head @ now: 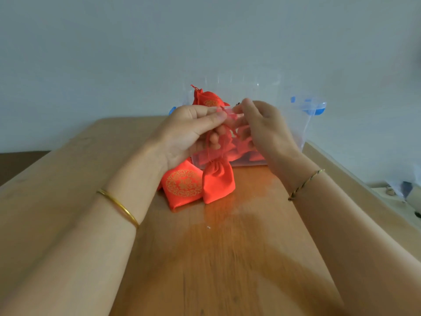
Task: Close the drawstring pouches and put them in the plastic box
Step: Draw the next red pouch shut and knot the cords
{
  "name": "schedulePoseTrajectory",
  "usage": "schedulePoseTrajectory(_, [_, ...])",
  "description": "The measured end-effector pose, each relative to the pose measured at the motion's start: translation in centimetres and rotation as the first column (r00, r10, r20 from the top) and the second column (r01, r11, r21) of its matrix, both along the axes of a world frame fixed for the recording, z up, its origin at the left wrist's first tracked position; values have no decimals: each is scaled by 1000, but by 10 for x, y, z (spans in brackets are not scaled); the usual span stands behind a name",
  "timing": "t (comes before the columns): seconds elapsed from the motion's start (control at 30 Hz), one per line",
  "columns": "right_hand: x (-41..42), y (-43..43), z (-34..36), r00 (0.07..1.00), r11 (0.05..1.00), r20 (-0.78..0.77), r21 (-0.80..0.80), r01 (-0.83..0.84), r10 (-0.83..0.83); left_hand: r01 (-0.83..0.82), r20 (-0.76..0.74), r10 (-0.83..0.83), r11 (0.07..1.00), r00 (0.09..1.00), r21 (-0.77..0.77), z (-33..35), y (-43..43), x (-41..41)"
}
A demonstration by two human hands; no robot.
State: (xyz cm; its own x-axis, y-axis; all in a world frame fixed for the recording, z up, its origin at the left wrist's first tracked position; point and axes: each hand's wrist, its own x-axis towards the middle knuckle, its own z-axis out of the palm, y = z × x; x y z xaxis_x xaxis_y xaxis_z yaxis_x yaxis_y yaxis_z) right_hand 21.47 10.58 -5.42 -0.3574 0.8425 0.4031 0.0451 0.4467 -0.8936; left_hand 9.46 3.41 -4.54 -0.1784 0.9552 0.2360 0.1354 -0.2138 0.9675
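Here both hands, the left hand (pixel 182 131) and right hand (pixel 262 126), pinch the red pouch's (pixel 218 181) drawstrings near the plastic box (pixel 289 124).

Pouches (pixel 241 154) inside the plastic box (pixel 250 87) show only as red blur.

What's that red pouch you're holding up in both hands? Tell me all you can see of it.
The held pouch is small and red: a shiny, satin-like body below, gathered at the waist, and a sheer top above. It hangs upright before the plastic box. The left hand grips the sheer top; the right hand pinches its thin cord. Whether its bottom touches the table is unclear.
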Motion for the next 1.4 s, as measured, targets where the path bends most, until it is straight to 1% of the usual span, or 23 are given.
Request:
schedulePoseTrajectory(0.07, [4, -2, -11, 999, 999, 40, -43, -11, 13, 7, 54, -6, 1000, 999, -13, -1, 1, -3])
schedulePoseTrajectory(0.17, [7, -4, -17, 985, 964, 20, -211, -161, 169, 26, 103, -23, 999, 994, -22, -6, 3, -4])
schedulePoseTrajectory(0.2, [8, -5, -18, 977, 950, 14, -237, -203, 212, 35, 124, -31, 999, 992, -28, -7, 4, -4])
schedulePoseTrajectory(0.3, [6, -4, -22, 969, 954, 25, -183, -236, 245, 46, 166, -39, 998, 985, -36, -11, 5, -1])
schedulePoseTrajectory(0.4, [7, -5, -20, 971, 963, -74, -136, -234, 225, -3, 191, 11, 999, 981, -40, -13, 6, 0])
schedulePoseTrajectory(0.47, [10, -4, -17, 955, 949, -133, -139, -282, 265, -40, 198, 47, 998, 979, -42, -13, 7, -2])
schedulePoseTrajectory(0.5, [11, -4, -16, 948, 940, -127, -142, -310, 293, -50, 191, 58, 998, 980, -42, -13, 7, -3])
schedulePoseTrajectory(0.57, [13, -5, -17, 951, 941, -55, -137, -310, 305, -56, 159, 62, 998, 985, -39, -13, 6, -5])
schedulePoseTrajectory(0.6, [12, -5, -18, 963, 955, -24, -125, -268, 267, -52, 135, 56, 998, 989, -37, -12, 6, -6])
schedulePoseTrajectory(0.63, [12, -5, -19, 977, 970, -21, -115, -213, 212, -41, 111, 45, 999, 993, -33, -12, 5, -5])
schedulePoseTrajectory(0.7, [9, -4, -22, 985, 975, -86, -156, -159, 147, -7, 58, 8, 1000, 998, -20, -12, 3, -3])
schedulePoseTrajectory(0.77, [8, -2, -25, 967, 943, -177, -248, -222, 181, 19, -27, -19, 1000, 999, -1, -12, 2, -1])
schedulePoseTrajectory(0.83, [7, 0, -28, 943, 903, -200, -291, -315, 265, 0, -191, 11, 998, 982, 58, -12, 3, 0])
schedulePoseTrajectory(0.9, [7, 0, -31, 918, 869, -201, -304, -391, 343, -41, -376, 103, 984, 921, 171, -11, 3, 1])
schedulePoseTrajectory(0.97, [7, 1, -32, 901, 844, -215, -322, -429, 376, -56, -472, 186, 959, 862, 276, -11, 3, 1])
schedulePoseTrajectory(1.07, [7, 4, -34, 889, 813, -207, -360, -458, 409, -80, -524, 292, 918, 800, 389, -11, 3, -1])
schedulePoseTrajectory(1.17, [6, 3, -35, 857, 764, -198, -390, -514, 476, -105, -545, 363, 889, 755, 446, -12, 3, -3])
schedulePoseTrajectory(1.27, [7, 2, -35, 835, 735, -213, -399, -548, 507, -120, -540, 392, 875, 745, 470, -14, 4, -3])
schedulePoseTrajectory(1.4, [6, 2, -35, 836, 758, -236, -352, -549, 495, -112, -531, 386, 873, 755, 475, -16, 7, -2])
